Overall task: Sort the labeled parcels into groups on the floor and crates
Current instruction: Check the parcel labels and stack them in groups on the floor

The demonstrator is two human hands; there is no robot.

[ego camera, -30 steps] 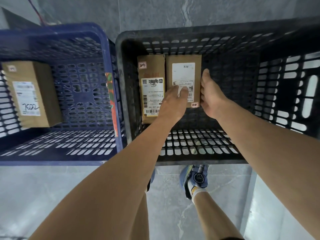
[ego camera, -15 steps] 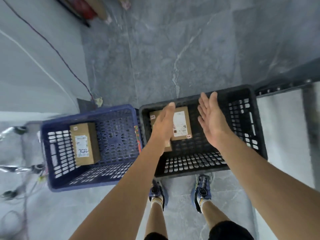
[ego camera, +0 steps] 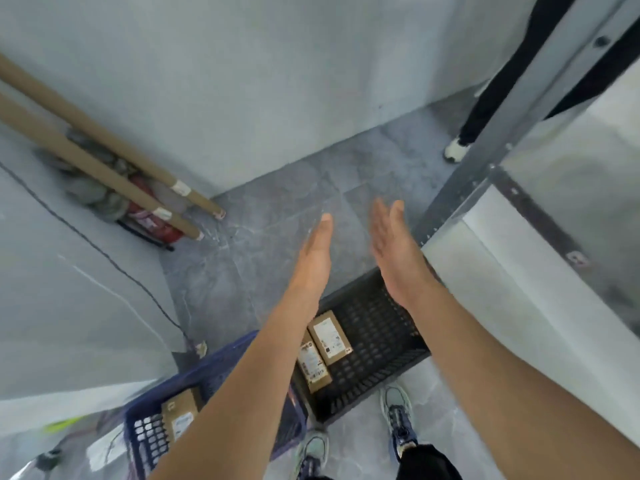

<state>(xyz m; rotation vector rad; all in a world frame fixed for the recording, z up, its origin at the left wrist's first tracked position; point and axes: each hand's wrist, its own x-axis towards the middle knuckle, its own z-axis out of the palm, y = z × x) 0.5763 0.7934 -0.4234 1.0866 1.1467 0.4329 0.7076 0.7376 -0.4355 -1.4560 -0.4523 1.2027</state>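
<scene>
Two brown labeled parcels lie side by side in the black crate (ego camera: 388, 344): one parcel (ego camera: 329, 337) with a white label, and a second parcel (ego camera: 311, 365) partly under my left forearm. A third brown parcel (ego camera: 178, 415) rests in the blue crate (ego camera: 145, 438) at lower left. My left hand (ego camera: 313, 258) and my right hand (ego camera: 394, 251) are raised well above the crates, flat with fingers extended, palms facing each other, holding nothing.
Grey tiled floor (ego camera: 263, 237) lies beyond the crates. Cardboard tubes (ego camera: 104, 161) and a red object lean in the left corner. A metal shelf frame (ego camera: 485, 188) stands at right. Another person's leg and white shoe (ego camera: 455, 150) are at far right. My own feet stand below the crates.
Both hands have left the parcel in the black crate and risen, empty. The view has lifted far from the crates, which are now small and low in frame.
</scene>
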